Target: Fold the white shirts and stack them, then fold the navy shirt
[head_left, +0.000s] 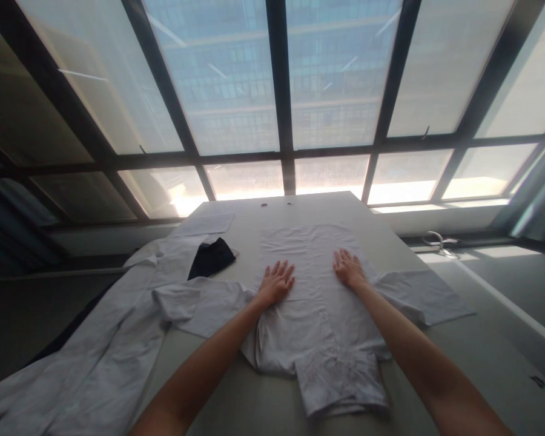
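A white long garment [313, 315], like a shirt or smock, lies spread on the white table. Its sleeves stretch out to the left and right, and a gathered flap, perhaps a hood or collar, points toward me. My left hand [277, 283] rests flat on the left half of the cloth, fingers spread. On the right half, near its edge, my right hand [347, 267] presses down with extended fingers. Neither hand grips the fabric. Wrinkles run across the cloth between and beyond the hands.
Another white garment [113, 339] drapes over the table's left side. A dark cloth piece [212, 258] lies beside it, with a flat white sheet or cloth [204, 224] farther back. The white table [309, 206] reaches toward large windows. A pale coiled loop [438, 242] sits beyond its right edge.
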Demonstrator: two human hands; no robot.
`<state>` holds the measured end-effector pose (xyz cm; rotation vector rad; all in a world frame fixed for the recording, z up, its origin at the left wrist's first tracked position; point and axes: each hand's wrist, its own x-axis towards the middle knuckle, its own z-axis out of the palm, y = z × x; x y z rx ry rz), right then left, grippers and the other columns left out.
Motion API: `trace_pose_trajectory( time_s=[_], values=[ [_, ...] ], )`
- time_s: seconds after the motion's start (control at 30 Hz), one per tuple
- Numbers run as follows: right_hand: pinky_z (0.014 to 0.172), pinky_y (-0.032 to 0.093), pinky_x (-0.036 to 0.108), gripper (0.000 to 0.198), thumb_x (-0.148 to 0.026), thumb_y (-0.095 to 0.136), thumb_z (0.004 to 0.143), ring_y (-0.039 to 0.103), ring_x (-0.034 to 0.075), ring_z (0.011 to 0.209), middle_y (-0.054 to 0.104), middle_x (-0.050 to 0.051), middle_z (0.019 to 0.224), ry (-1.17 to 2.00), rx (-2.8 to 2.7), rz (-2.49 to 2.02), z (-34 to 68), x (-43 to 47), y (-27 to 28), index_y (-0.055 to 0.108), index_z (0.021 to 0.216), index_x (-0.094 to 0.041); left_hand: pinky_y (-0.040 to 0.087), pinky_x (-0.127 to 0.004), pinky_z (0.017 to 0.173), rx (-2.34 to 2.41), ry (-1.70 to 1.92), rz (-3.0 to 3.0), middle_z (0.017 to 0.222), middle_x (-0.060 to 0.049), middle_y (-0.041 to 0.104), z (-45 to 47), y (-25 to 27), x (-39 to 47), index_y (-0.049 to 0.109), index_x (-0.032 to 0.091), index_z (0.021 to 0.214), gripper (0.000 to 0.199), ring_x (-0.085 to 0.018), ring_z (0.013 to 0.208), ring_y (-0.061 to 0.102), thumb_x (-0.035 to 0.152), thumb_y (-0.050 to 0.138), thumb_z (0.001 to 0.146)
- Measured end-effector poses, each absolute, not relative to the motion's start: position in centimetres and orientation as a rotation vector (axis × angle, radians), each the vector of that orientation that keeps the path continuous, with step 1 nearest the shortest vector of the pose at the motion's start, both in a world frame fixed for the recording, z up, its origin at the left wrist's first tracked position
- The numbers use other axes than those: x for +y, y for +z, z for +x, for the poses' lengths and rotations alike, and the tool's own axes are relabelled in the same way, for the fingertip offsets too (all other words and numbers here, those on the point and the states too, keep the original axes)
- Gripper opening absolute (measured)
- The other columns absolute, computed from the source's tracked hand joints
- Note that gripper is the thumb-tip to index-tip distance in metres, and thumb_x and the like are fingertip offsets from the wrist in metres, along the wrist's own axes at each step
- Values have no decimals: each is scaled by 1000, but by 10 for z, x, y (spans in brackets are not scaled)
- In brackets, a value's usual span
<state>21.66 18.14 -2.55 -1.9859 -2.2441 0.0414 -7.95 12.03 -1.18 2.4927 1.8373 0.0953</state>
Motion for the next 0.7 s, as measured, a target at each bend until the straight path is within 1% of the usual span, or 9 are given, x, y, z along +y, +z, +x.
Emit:
trace_pose_trajectory(
  time_s=[0.2,0.3,0.37,0.53,0.63,0.7],
  values=[
    [121,17,49,59,-37,28,102,20,25,152,25,11,165,35,-2254,-2002,224,166,-27,32,158,-17,13,-58,121,1812,81,2505,167,-2,17,-82,-12,108,27,31,159,58,-29,154,12,49,26,104],
    [120,18,53,58,-34,29,102,22,27,151,27,13,164,36,-2267,-2007,221,163,-23,34,156,-15,14,-63,119,1797,7,2456,167,-4,19,-79,-5,113,29,30,159,58,-32,153,13,49,28,104],
    [120,18,54,57,-33,29,102,22,27,151,27,15,164,27,-2287,-1954,209,162,-20,35,155,-13,16,-64,118,1804,-2,2436,166,-5,22,-72,1,121,31,30,157,57,-32,153,15,47,30,103],
    [122,16,47,56,-29,28,102,18,21,152,26,10,165,113,-2399,-1674,159,163,-17,34,156,-17,21,-53,121,1854,168,2478,164,-6,30,-44,4,146,34,25,156,54,-26,152,22,36,28,103],
    [122,16,45,57,-30,27,102,18,20,153,25,8,165,182,-2485,-1569,142,171,-18,33,157,-18,20,-52,121,1835,175,2499,164,-5,29,-37,-5,156,34,26,156,54,-27,152,22,37,27,104],
    [122,15,46,58,-35,27,103,18,21,153,23,8,166,206,-2528,-1549,145,180,-18,31,158,-17,18,-53,121,1823,166,2515,165,-5,27,-37,-12,158,34,26,157,55,-29,152,20,40,26,104]
  ],
)
